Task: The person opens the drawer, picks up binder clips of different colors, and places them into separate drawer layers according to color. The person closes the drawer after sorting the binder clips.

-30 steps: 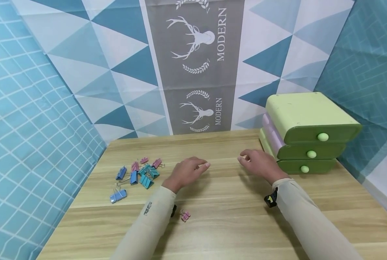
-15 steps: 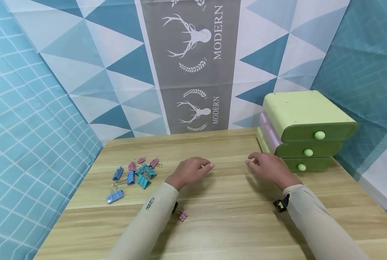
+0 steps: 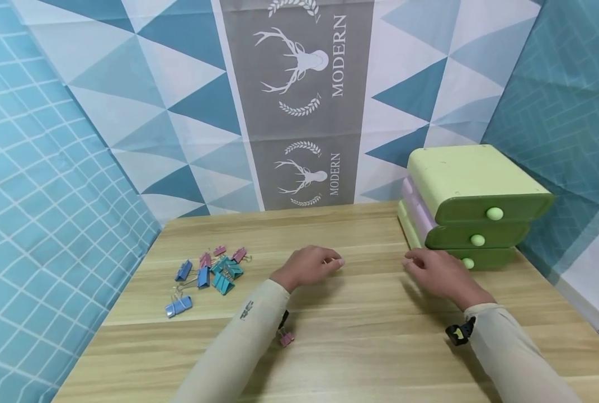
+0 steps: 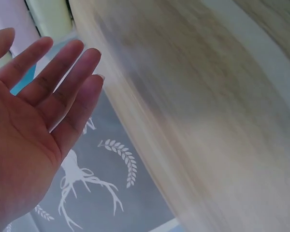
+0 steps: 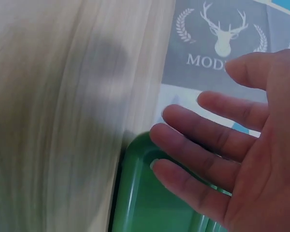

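My left hand [image 3: 309, 266] hovers over the middle of the wooden table, holding nothing; the left wrist view shows its fingers [image 4: 63, 79] loosely extended. To its right, my right hand [image 3: 442, 274] is just in front of the drawer unit [image 3: 480, 173], overlapping its lowest drawer in the head view. That hand holds nothing either, its fingers [image 5: 198, 140] relaxed and spread. The unit has three dark green drawers with light green round knobs. A pink binder clip [image 3: 286, 338] lies by my left wrist, partly hidden by the wrist strap.
A loose group of binder clips lies on the table's left: teal ones [image 3: 222, 282], blue ones [image 3: 203, 276] and pink ones [image 3: 239, 255]. A light blue clip [image 3: 178, 306] sits nearer me. Patterned cloth [image 3: 314, 129] hangs behind the wooden table [image 3: 359, 358].
Both hands have shifted to the right, the right one now lower and in front of the bottom drawer. The clips and the drawer unit stay in place; the head view has shifted slightly.
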A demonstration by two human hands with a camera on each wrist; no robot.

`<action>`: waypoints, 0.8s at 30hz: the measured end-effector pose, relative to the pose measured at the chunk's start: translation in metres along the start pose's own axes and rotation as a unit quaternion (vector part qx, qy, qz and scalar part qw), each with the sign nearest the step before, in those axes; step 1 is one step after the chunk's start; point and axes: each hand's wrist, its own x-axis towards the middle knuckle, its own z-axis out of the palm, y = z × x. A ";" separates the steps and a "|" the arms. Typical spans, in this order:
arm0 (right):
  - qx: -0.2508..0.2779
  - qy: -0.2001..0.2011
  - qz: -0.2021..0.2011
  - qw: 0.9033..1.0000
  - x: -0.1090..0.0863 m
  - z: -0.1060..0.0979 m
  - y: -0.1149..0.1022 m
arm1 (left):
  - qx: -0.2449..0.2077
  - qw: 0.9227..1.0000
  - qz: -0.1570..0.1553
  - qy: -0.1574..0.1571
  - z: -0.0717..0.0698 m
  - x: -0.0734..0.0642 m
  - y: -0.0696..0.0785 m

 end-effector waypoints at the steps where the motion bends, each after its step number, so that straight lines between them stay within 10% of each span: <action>1: 0.003 0.001 0.001 1.000 -0.002 -0.001 0.001 | -0.001 1.000 0.000 -0.001 0.000 0.001 0.001; 18: 0.025 0.021 0.041 0.999 -0.018 -0.021 0.029 | -0.058 0.997 0.033 -0.024 0.011 0.034 0.048; 24: 0.033 0.071 0.070 0.994 -0.027 -0.018 0.042 | -0.155 0.988 0.024 -0.016 0.013 0.043 0.066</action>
